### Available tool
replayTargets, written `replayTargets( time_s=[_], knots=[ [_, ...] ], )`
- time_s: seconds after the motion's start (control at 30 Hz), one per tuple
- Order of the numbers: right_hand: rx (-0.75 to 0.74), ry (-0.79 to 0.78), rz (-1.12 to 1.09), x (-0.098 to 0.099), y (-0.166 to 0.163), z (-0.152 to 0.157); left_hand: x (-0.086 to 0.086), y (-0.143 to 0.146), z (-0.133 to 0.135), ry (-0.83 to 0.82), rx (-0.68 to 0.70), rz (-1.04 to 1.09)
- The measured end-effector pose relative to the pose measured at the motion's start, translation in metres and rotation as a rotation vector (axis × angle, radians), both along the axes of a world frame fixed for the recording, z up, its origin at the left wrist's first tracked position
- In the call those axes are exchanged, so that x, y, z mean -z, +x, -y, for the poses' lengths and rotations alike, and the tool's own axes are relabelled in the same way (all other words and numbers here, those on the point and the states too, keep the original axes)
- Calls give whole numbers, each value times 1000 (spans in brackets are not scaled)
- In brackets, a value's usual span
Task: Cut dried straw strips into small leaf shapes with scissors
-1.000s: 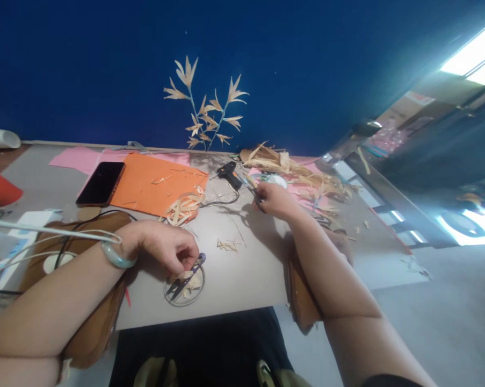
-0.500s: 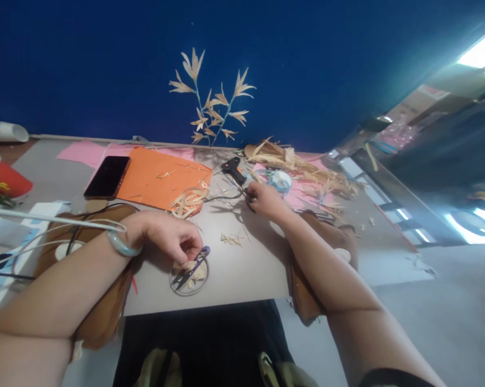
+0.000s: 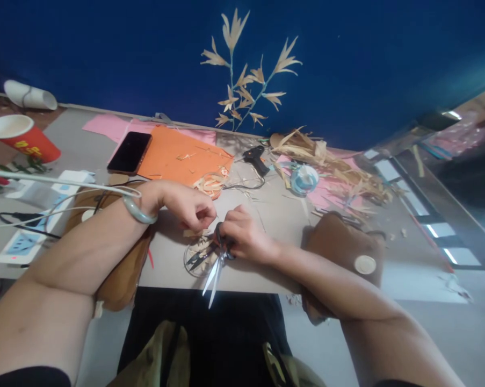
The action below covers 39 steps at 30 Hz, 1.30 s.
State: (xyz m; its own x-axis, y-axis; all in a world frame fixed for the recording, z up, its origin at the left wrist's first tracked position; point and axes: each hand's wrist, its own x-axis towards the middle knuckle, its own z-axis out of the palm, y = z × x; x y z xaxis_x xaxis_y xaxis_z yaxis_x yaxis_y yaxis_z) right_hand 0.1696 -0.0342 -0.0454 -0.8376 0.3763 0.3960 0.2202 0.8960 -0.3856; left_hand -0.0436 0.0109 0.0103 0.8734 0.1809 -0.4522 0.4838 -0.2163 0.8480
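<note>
My right hand [image 3: 244, 234] grips a pair of scissors [image 3: 212, 282] by the dark handles, the slightly parted silver blades aimed down toward the table's front edge. Close by on the left, my left hand [image 3: 189, 207] has its fingers curled and pinched together; whatever may be between them is hidden. Below both hands lies a small round clear dish [image 3: 187, 264] with pale husk pieces in it. Dark-bladed thread snips [image 3: 197, 259] rest across this dish, partly behind the scissors.
An upright branch of pale husk flowers [image 3: 246, 88] stands at the blue wall. Behind my hands are a black glue gun [image 3: 256, 159], an orange sheet [image 3: 173, 158], a phone [image 3: 130, 152] and dried husks [image 3: 326, 156]. Brown arm pads [image 3: 342, 252], a power strip [image 3: 36, 226] and red cup [image 3: 28, 137] flank them.
My right hand has come from the back near the glue gun to the front beside my left hand, bringing the scissors. My left hand has lifted slightly off the dish. The view has shifted.
</note>
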Motion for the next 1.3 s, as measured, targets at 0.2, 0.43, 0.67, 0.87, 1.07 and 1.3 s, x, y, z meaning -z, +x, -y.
replayTargets(
  time_s=[0.2, 0.43, 0.67, 0.87, 1.07, 1.3],
  knots=[
    [-33, 175, 30, -1, -6, 10, 2, 1, 1, -39, 29, 27],
    [-57, 190, 35, 3, -7, 9, 1, 3, 2, -104, 62, 32],
    [-119, 10, 84, -3, 5, -6, 4, 6, 3, -94, 29, -21],
    [-60, -151, 106, -9, 16, -21, 4, 6, 3, -98, 28, -27],
    [-60, -211, 93, 0, 14, -21, 5, 5, 4, -167, -13, -34],
    [-88, -281, 40, -5, 17, -23, 2, 7, 4, -170, 5, -78]
  ],
)
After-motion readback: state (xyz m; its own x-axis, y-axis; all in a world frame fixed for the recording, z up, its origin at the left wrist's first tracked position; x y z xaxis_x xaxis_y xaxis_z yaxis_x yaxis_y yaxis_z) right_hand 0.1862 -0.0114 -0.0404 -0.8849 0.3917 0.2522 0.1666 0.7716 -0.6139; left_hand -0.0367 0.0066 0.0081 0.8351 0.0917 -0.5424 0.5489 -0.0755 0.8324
